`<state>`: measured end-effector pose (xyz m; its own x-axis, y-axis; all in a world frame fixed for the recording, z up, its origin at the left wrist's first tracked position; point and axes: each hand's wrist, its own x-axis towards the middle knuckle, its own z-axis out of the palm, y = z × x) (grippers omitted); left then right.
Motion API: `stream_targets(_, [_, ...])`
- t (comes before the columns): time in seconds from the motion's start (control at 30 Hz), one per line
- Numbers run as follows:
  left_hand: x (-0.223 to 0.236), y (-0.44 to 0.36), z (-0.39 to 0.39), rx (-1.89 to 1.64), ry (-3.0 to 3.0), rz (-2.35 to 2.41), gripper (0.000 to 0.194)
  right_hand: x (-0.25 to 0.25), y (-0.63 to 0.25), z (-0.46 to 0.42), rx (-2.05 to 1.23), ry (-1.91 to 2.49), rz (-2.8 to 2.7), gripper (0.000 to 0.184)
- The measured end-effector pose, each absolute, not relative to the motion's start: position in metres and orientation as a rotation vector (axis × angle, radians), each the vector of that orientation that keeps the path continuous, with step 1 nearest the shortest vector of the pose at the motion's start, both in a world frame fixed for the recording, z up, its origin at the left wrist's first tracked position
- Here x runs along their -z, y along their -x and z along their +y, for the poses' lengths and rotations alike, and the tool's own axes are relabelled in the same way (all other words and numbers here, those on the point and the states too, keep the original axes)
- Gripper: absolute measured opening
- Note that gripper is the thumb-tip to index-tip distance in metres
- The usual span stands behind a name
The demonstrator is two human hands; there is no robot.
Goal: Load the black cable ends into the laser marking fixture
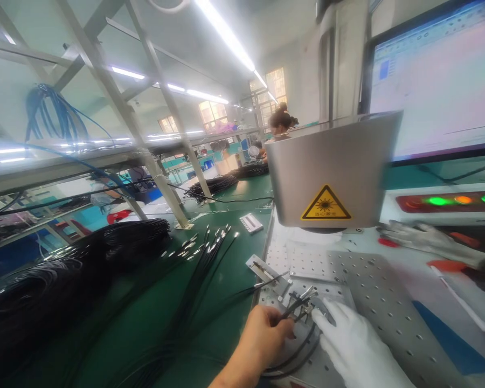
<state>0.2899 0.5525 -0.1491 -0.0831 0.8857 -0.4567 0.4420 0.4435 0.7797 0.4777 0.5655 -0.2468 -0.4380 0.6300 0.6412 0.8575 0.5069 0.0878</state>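
My left hand point(267, 328), bare, is closed around a few black cables point(293, 308) near their metal-plugged ends. In a white glove, my right hand point(347, 337) has its fingertips at the silver cable connectors point(307, 296), apparently pinching them; the exact grip is partly hidden. Both hands are over a perforated metal plate point(382, 293). A small metal fixture point(262, 269) sits just beyond my left hand, with a cable end near it. Loops of black cable hang below the hands.
A grey machine head point(331, 172) with a yellow laser warning sign overhangs the plate. Cables with silver ends point(214, 242) and thick black coils point(137, 242) lie on the green table point(242, 199). Right are a monitor point(436, 81), lit buttons point(463, 200) and a grey-white glove point(424, 237). People sit farther back.
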Motion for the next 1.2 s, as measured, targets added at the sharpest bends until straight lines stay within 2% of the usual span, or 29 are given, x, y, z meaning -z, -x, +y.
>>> stream_targets(0.17, [0.155,-0.292,0.556,-0.511,-1.177,1.792,0.019,0.247,-0.475,0.563,0.491,1.254,-2.230,0.034])
stream_targets(0.43, [0.144,-0.299,0.556,-0.402,-1.153,1.757,0.026,0.226,-0.466,0.554,0.245,1.376,-2.172,0.040])
stream_targets(0.6, [0.142,-0.296,0.561,-0.387,-1.093,1.650,0.024,0.232,-0.462,0.559,0.202,1.325,-2.063,0.033])
stream_targets(0.8, [0.148,-0.290,0.563,-0.371,-1.063,1.552,0.023,0.231,-0.459,0.559,0.034,1.425,-2.066,0.036])
stream_targets(1.0, [0.152,-0.290,0.564,-0.363,-1.094,1.522,0.023,0.222,-0.462,0.560,0.061,1.496,-2.182,0.038])
stream_targets(1.1, [0.154,-0.295,0.567,-0.373,-1.100,1.563,0.022,0.235,-0.464,0.564,0.077,1.508,-2.232,0.035])
stream_targets(1.2, [0.155,-0.304,0.570,-0.378,-1.100,1.622,0.014,0.252,-0.462,0.568,0.085,1.481,-2.203,0.031])
